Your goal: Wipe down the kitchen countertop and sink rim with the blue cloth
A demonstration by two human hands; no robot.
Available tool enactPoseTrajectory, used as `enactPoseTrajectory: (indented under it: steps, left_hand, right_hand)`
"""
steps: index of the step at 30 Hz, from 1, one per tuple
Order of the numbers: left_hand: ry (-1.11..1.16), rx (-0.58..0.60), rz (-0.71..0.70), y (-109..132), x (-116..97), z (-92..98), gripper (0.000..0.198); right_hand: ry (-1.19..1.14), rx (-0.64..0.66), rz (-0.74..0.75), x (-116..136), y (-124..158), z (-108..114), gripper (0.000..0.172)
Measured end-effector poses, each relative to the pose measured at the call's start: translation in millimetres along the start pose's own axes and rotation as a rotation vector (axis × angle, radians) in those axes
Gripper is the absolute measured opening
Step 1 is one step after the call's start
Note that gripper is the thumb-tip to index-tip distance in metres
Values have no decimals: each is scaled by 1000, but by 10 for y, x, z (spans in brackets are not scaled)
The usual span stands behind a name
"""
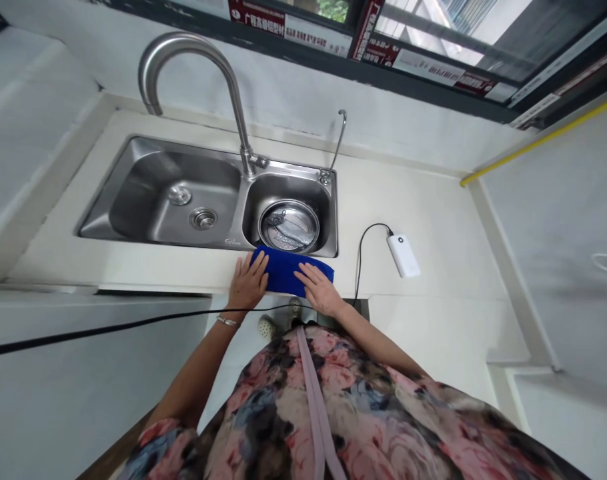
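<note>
A folded blue cloth [285,272] lies on the white counter [423,220] just in front of the sink's right basin. My left hand [247,284] rests flat on the cloth's left end, fingers stretched out. My right hand [319,287] lies flat on its right end, fingers spread. Neither hand grips the cloth. A round steel bowl [289,227] sits in the right basin behind the cloth.
A double steel sink [148,193] with a tall curved faucet [193,73] and a thin second tap [336,143]. A white power bank [403,255] with a black cable [358,267] lies to the right. Another black cable [98,330] runs left along the counter's front.
</note>
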State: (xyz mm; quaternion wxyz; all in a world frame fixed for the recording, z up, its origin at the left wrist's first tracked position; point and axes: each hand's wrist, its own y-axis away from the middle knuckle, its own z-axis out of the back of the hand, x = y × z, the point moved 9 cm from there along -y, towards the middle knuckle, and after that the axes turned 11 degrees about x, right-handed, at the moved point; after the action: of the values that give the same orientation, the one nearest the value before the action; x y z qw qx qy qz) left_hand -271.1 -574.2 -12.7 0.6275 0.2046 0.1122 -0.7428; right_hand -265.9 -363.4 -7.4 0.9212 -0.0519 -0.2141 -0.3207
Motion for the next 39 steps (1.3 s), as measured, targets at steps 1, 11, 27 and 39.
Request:
enactPoseTrajectory:
  steps: [1, 11, 27, 39]
  left_hand:
    - [1, 14, -28, -38, -81, -26, 60]
    - [-30, 101, -289, -225, -563, -211, 57]
    - [11, -28, -366, -206, -603, -179, 51]
    - [75, -57, -338, 527, 204, -22, 44]
  right_hand:
    - [-2, -12, -21, -46, 82, 22, 62]
    - [2, -141, -203, -359, 660, 189, 64]
    - [70, -227, -336, -711, 247, 226, 83]
    - [54, -53, -164, -120, 645, 48, 86]
